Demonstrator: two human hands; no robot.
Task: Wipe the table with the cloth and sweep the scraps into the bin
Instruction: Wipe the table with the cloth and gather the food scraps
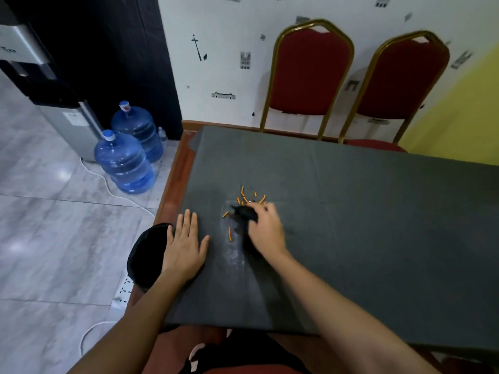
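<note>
A dark grey table (351, 211) fills the middle of the view. Several small orange scraps (244, 198) lie scattered on it, with two more (229, 234) a little nearer. My right hand (266, 229) is shut on a black cloth (245, 213) bunched on the table, right beside the scraps. A wet streak (235, 255) shows just below the cloth. My left hand (186, 242) lies flat and open on the table near its left edge. A black bin (147, 255) sits below that edge, partly hidden by my left hand.
Two red chairs with gold frames (310, 74) stand against the wall behind the table. Two blue water bottles (127, 160) and a water dispenser (62, 109) stand on the tiled floor to the left. A white power strip (124, 288) and cable lie beside the bin.
</note>
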